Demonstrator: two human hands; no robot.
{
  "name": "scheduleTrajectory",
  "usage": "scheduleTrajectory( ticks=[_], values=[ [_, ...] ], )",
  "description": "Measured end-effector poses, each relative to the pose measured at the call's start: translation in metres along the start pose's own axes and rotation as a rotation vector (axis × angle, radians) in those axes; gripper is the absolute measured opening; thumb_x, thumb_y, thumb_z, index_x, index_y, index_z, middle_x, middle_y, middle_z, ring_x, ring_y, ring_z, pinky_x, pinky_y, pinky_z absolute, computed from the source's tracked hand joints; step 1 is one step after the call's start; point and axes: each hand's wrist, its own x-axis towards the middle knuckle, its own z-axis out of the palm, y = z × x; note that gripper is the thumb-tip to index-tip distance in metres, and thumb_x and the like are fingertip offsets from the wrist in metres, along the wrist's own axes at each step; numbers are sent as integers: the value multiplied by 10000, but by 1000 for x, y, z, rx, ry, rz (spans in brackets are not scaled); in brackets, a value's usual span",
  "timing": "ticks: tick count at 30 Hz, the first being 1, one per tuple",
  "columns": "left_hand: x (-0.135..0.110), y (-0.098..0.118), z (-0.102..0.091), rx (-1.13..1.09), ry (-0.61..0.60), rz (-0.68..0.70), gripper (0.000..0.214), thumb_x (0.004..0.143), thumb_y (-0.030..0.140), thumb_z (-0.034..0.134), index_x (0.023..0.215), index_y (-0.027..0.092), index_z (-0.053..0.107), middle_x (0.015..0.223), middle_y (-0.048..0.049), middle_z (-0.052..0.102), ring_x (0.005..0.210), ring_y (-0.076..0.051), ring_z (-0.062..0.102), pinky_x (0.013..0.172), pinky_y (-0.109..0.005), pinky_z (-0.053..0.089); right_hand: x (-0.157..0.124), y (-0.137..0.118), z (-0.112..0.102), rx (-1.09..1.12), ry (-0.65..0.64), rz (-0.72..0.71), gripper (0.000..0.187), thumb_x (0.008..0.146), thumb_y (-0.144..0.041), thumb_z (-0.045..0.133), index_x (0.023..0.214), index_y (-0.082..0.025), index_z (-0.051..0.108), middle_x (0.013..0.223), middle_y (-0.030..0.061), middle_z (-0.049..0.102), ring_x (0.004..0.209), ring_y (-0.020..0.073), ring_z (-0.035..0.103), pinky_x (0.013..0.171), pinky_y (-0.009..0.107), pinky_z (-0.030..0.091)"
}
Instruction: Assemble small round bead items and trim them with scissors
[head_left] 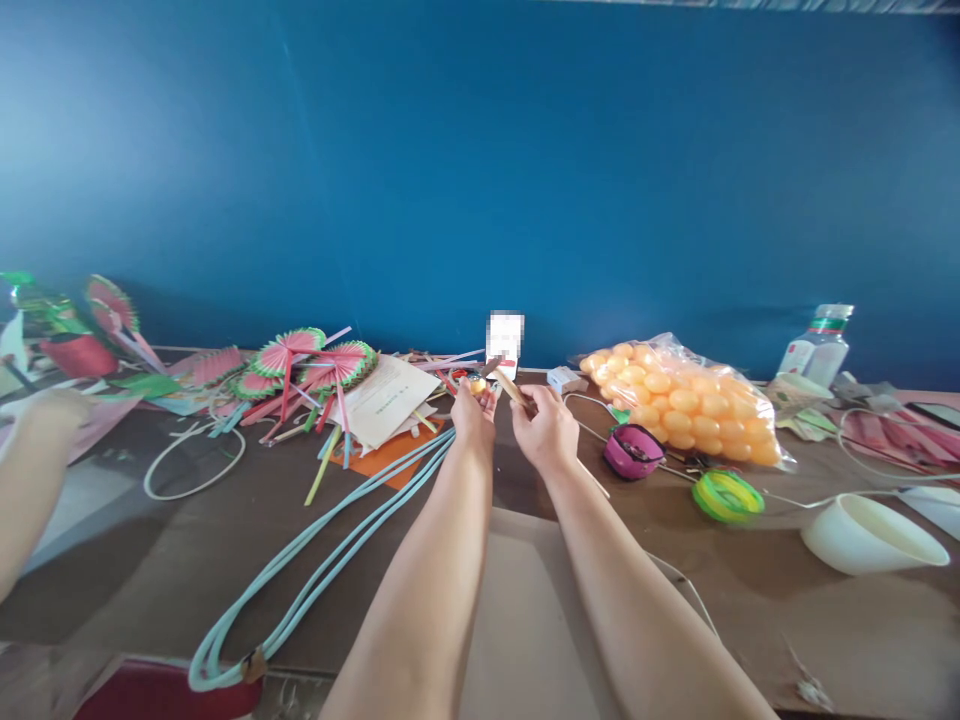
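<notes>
My right hand [546,430] is closed around a tool with a light wooden handle [511,389]. Its dark end, perhaps bristles or a metal head, points left toward my other hand. Fingers curled, my left hand [474,412] grips a small shiny, yellowish round piece [478,384] just under the tool's dark end. Whether the two touch, I cannot tell. Right behind both hands a phone [504,345] leans upright at the wall. A loop of pale blue tubing [322,560] lies beside my left forearm.
Pink and green paper fans [292,352], papers [386,400] and strips crowd the left. On the right are a bag of orange balls [682,400], a purple container [634,452], green tape rolls [726,497], a white cup [874,535] and a bottle [821,345]. Another person's arm [34,480] enters at left.
</notes>
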Motion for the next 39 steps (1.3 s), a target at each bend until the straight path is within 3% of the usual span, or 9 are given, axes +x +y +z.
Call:
scheduleTrajectory(
  ticks=[39],
  values=[
    [1, 2, 0, 25, 24, -41, 184, 966, 344, 552, 938, 163, 568, 778, -37, 593, 545, -65, 566, 496, -133, 485, 1, 3, 1, -24, -47, 3, 252, 857, -276, 581, 1086, -254, 684, 1104, 45, 688, 913, 198, 643, 714, 273, 461]
  ],
)
